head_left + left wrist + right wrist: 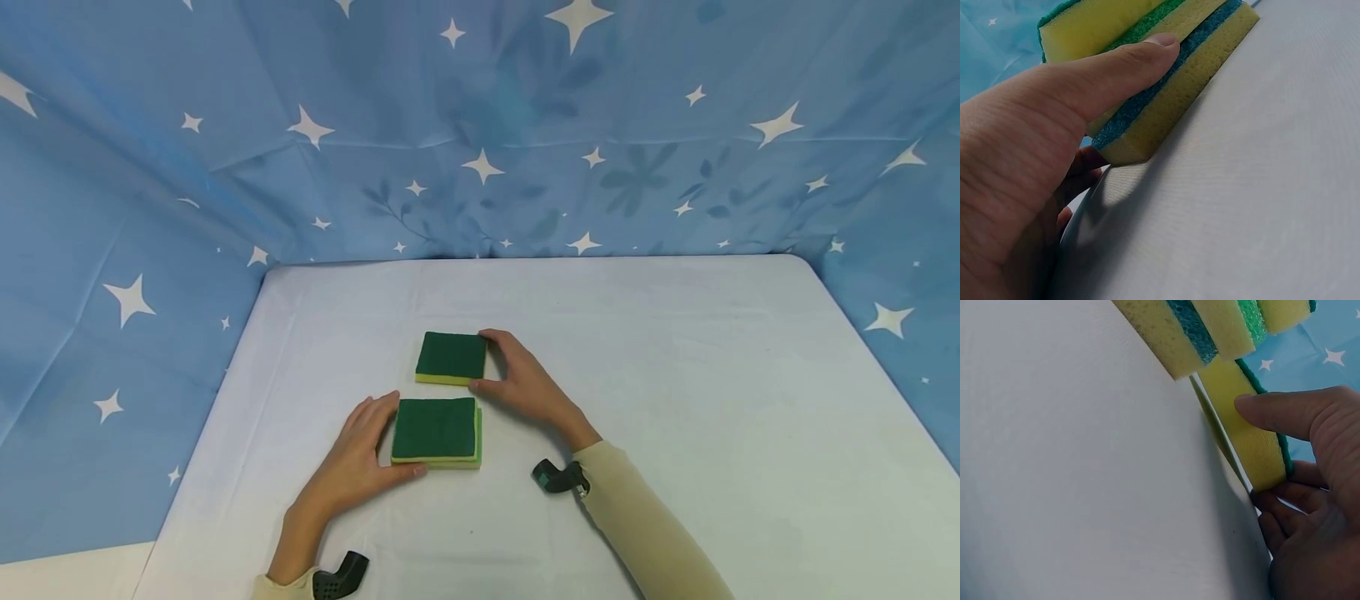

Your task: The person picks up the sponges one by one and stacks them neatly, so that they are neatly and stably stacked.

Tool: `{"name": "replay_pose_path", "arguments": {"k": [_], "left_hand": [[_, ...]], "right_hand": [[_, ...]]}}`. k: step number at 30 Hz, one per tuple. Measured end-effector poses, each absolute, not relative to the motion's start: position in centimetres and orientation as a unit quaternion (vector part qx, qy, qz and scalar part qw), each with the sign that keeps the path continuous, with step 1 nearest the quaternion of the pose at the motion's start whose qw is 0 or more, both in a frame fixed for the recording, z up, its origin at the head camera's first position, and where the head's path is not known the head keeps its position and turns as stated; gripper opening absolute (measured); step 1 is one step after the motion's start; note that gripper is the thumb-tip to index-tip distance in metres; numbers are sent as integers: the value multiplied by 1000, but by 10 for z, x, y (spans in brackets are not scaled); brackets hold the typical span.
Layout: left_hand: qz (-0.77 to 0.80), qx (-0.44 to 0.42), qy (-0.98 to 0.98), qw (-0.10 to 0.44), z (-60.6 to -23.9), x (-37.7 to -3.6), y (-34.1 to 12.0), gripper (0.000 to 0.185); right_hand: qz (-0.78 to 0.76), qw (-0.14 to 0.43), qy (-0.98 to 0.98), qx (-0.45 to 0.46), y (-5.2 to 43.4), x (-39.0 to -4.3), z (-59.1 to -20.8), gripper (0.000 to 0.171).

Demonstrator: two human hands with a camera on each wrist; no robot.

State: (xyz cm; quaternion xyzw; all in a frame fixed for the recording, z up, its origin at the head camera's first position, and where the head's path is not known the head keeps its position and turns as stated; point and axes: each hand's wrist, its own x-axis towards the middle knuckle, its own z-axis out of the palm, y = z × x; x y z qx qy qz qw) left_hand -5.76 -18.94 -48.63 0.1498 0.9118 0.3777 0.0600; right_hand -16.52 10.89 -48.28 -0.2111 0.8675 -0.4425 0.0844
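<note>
Right now both hands are down on the white surface [675, 375], each at its own set of sponges. The left hand [352, 462] holds the nearer sponge stack [437, 431]: its thumb lies curled along the stack's near edge, and its fingers run up the stack's left side. The left wrist view shows the thumb pressed against the side of the stack, where yellow layers alternate with a blue and a green scouring layer; the stack appears to hold three sponges, lying flat with a dark green face up.

The right hand [525, 383] pinches the farther single sponge [452, 357] from its right side. The thumb is at the sponge's near right corner and a finger touches its far right corner, so the hand is half spread across that short edge. In the right wrist view the thumb rests on the yellow foam side, with the other fingers curled beyond the end of the sponge.

The single sponge sits just beyond the stack, near it but apart, both around the middle of the surface. A blue star-patterned cloth [480, 125] hangs behind and to both sides.
</note>
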Motion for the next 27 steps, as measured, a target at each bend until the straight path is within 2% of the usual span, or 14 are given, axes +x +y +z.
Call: {"name": "replay_pose_path", "arguments": {"k": [27], "left_hand": [[370, 148, 915, 58, -487, -57, -190, 98]], "right_hand": [[-469, 68, 856, -206, 119, -166, -468, 84]]}}
